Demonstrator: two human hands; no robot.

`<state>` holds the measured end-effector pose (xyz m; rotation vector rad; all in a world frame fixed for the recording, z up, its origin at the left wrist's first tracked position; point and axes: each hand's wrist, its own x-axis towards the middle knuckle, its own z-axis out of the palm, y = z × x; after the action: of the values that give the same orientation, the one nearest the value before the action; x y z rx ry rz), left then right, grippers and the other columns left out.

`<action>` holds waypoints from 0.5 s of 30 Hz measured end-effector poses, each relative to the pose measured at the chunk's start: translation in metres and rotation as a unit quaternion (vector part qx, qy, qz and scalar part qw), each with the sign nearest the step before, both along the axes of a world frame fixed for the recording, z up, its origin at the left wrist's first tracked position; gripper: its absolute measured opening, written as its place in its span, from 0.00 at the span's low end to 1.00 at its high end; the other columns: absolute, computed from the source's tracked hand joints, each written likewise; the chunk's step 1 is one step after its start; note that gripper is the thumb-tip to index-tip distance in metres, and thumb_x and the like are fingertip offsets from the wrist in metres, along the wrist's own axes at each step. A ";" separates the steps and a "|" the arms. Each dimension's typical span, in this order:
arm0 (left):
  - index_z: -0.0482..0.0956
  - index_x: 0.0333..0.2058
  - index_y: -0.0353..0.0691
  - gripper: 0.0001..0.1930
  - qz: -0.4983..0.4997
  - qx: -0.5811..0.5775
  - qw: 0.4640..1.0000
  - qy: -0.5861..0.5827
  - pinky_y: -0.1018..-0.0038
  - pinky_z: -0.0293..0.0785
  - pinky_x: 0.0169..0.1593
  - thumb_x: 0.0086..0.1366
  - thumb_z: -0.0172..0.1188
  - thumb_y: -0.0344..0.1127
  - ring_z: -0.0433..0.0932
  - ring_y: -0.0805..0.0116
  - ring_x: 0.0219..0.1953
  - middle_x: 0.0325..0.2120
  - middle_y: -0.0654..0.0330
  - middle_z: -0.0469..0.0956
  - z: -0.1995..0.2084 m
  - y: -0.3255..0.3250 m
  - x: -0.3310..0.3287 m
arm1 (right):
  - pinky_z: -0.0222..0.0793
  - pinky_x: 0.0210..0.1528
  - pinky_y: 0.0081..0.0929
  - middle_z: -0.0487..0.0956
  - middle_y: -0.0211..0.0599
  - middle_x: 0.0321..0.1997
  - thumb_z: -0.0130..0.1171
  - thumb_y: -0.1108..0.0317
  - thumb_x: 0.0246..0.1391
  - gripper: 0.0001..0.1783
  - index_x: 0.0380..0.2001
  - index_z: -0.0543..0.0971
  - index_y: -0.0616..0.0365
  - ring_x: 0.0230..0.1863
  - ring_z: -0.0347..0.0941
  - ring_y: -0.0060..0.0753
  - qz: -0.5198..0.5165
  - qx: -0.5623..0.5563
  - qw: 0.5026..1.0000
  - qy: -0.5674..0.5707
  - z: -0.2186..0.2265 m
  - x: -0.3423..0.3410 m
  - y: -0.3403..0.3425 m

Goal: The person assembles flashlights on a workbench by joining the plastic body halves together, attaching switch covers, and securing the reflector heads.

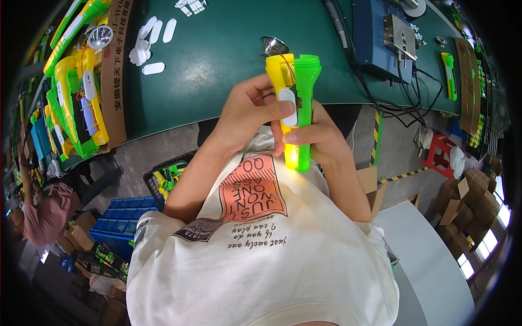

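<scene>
Between my two hands stands a flashlight housing (308, 81) with one yellow side and one green side. A gap runs between its halves at the wide upper end, where a thin red wire shows. My left hand (247, 111) grips the yellow side, its thumb on a white oval switch cover (287, 103). My right hand (324, 136) is wrapped round the green side, with the thumb across the front lower down. Yellow light glows at the narrow lower end. Just beyond the housing, a shiny reflector cup (274, 45) lies on the green table (217, 43).
Loose white oval covers (154, 68) lie at the table's left. A cardboard box (116, 81) there holds flashlight housings (65, 103). A blue machine (370, 46) with black cables (399, 100) stands at right. Blue crates (117, 217) and a co-worker (51, 214) are at far left; a red stool (438, 155) is at right.
</scene>
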<state>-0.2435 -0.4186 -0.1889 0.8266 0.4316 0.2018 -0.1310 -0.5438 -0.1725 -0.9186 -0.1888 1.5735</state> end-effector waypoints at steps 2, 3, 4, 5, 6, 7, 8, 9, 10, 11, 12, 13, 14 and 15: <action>0.74 0.45 0.32 0.17 0.001 -0.002 1.000 -0.010 0.80 0.76 0.27 0.56 0.63 0.25 0.78 0.74 0.26 0.34 0.58 0.79 0.000 -0.001 -0.001 | 0.76 0.29 0.30 0.77 0.41 0.30 0.63 0.75 0.34 0.25 0.41 0.72 0.67 0.28 0.78 0.34 0.021 0.001 1.000 -0.007 -0.001 0.002 0.000; 0.74 0.46 0.32 0.18 0.001 -0.004 1.000 -0.021 0.79 0.76 0.28 0.56 0.64 0.25 0.79 0.74 0.28 0.35 0.59 0.79 -0.001 -0.001 -0.001 | 0.76 0.28 0.30 0.76 0.41 0.29 0.63 0.77 0.33 0.28 0.44 0.70 0.69 0.27 0.78 0.34 0.042 0.003 0.999 -0.014 -0.001 0.003 0.000; 0.74 0.46 0.32 0.18 0.001 -0.005 1.000 -0.021 0.79 0.76 0.28 0.56 0.64 0.25 0.79 0.74 0.28 0.35 0.59 0.79 -0.003 -0.001 -0.002 | 0.76 0.28 0.30 0.76 0.41 0.29 0.63 0.77 0.33 0.28 0.44 0.70 0.69 0.27 0.78 0.34 0.041 0.002 0.999 -0.014 -0.001 0.002 0.000; 0.74 0.47 0.32 0.19 0.004 -0.010 0.999 -0.032 0.78 0.77 0.31 0.56 0.64 0.25 0.79 0.74 0.30 0.36 0.59 0.79 -0.006 -0.002 -0.003 | 0.76 0.28 0.29 0.76 0.40 0.28 0.64 0.77 0.33 0.27 0.43 0.71 0.68 0.27 0.78 0.33 0.041 -0.009 0.999 -0.023 -0.001 0.002 -0.001; 0.73 0.48 0.32 0.20 0.008 -0.014 0.999 -0.043 0.77 0.77 0.34 0.56 0.64 0.25 0.78 0.74 0.32 0.36 0.59 0.79 -0.007 -0.002 -0.004 | 0.75 0.27 0.28 0.76 0.39 0.27 0.64 0.77 0.34 0.26 0.42 0.71 0.67 0.26 0.78 0.32 0.041 -0.019 0.998 -0.031 -0.002 0.001 0.000; 0.73 0.48 0.32 0.20 0.009 -0.015 0.999 -0.043 0.77 0.77 0.34 0.56 0.64 0.25 0.78 0.74 0.32 0.36 0.59 0.79 -0.007 -0.003 -0.004 | 0.75 0.27 0.28 0.76 0.39 0.27 0.64 0.77 0.34 0.26 0.42 0.71 0.67 0.26 0.78 0.32 0.041 -0.020 0.998 -0.032 0.000 0.000 0.000; 0.73 0.48 0.32 0.20 0.015 -0.004 0.999 -0.046 0.77 0.77 0.37 0.56 0.65 0.25 0.78 0.74 0.34 0.37 0.59 0.79 -0.006 -0.003 -0.004 | 0.75 0.26 0.27 0.76 0.38 0.26 0.65 0.78 0.34 0.26 0.42 0.71 0.66 0.26 0.78 0.31 0.032 -0.050 0.997 -0.051 0.004 0.000 0.002; 0.74 0.48 0.32 0.20 0.022 0.008 0.999 -0.048 0.77 0.76 0.41 0.55 0.65 0.25 0.77 0.74 0.37 0.37 0.59 0.79 -0.006 -0.004 -0.004 | 0.74 0.25 0.26 0.77 0.37 0.26 0.65 0.78 0.33 0.26 0.42 0.71 0.65 0.25 0.77 0.29 0.023 -0.079 0.994 -0.069 0.006 -0.001 0.002; 0.74 0.48 0.32 0.20 0.023 0.007 0.999 -0.048 0.77 0.76 0.41 0.55 0.65 0.25 0.77 0.74 0.37 0.37 0.59 0.79 -0.007 -0.003 -0.005 | 0.74 0.25 0.26 0.77 0.37 0.26 0.65 0.78 0.33 0.26 0.42 0.71 0.65 0.25 0.77 0.29 0.024 -0.079 0.994 -0.069 0.006 0.000 0.002; 0.74 0.48 0.32 0.20 0.006 0.006 0.999 -0.037 0.76 0.75 0.43 0.56 0.66 0.26 0.77 0.74 0.38 0.37 0.60 0.79 -0.008 -0.002 -0.006 | 0.74 0.25 0.25 0.77 0.36 0.27 0.65 0.78 0.33 0.26 0.42 0.72 0.64 0.26 0.77 0.28 0.037 -0.080 0.993 -0.079 0.004 0.002 0.002; 0.75 0.47 0.31 0.20 -0.011 0.005 1.000 -0.025 0.76 0.74 0.45 0.56 0.66 0.26 0.76 0.74 0.39 0.38 0.60 0.79 -0.008 -0.001 -0.006 | 0.74 0.26 0.24 0.76 0.35 0.28 0.65 0.79 0.33 0.26 0.42 0.72 0.64 0.28 0.77 0.27 0.049 -0.081 0.992 -0.089 0.004 0.003 0.002; 0.75 0.47 0.31 0.20 -0.010 0.004 1.000 -0.026 0.76 0.74 0.45 0.56 0.66 0.26 0.76 0.74 0.39 0.38 0.60 0.79 -0.008 -0.002 -0.006 | 0.74 0.26 0.24 0.76 0.35 0.28 0.65 0.79 0.33 0.26 0.42 0.72 0.64 0.28 0.77 0.27 0.049 -0.081 0.991 -0.089 0.006 0.003 0.002; 0.75 0.47 0.31 0.19 -0.014 0.016 1.000 -0.018 0.76 0.74 0.45 0.56 0.66 0.27 0.76 0.74 0.39 0.38 0.60 0.79 -0.007 -0.002 -0.006 | 0.73 0.27 0.24 0.77 0.34 0.29 0.66 0.77 0.33 0.26 0.41 0.72 0.63 0.28 0.77 0.27 0.047 -0.101 0.987 -0.114 0.009 0.002 0.002; 0.75 0.46 0.30 0.18 -0.017 0.029 0.999 -0.011 0.77 0.74 0.44 0.56 0.65 0.27 0.76 0.75 0.40 0.38 0.60 0.79 -0.006 -0.003 -0.007 | 0.73 0.29 0.24 0.77 0.34 0.30 0.67 0.76 0.32 0.25 0.40 0.73 0.62 0.29 0.77 0.27 0.044 -0.120 0.982 -0.139 0.011 0.002 0.003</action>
<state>-0.2502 -0.4213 -0.1954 0.8871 0.3919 0.1917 -0.1292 -0.5411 -0.1620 -1.3373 -0.2421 1.5668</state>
